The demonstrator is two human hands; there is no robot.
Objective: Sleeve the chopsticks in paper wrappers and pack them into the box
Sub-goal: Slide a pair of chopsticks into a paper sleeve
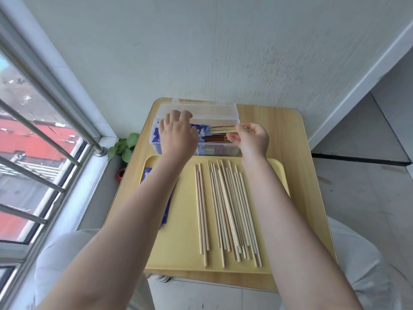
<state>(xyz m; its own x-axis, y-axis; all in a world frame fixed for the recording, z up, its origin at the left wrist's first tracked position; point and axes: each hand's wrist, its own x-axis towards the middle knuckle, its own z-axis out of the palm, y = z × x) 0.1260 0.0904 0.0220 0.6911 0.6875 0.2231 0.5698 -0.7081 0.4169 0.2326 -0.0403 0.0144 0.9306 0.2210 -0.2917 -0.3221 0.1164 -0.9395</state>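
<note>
Sleeved pair: light-wood chopsticks in a blue patterned paper wrapper (204,130), held over the clear plastic box (196,151) at the worktop's far end.
Right hand (251,139): fingers pinch the bare wooden ends.
Left hand (177,135): fingers loosely spread over the wrapper end; whether they hold it, I cannot tell.
Handling: light, stiff sticks; thin paper likely creases or slips off, so support both ends.
Loose stock: bare wooden chopsticks (225,209) on the yellow tray (178,253), spare blue wrappers (166,211) beside.
Room: box walls and raised lid (201,109) are close; lower it level.
</note>
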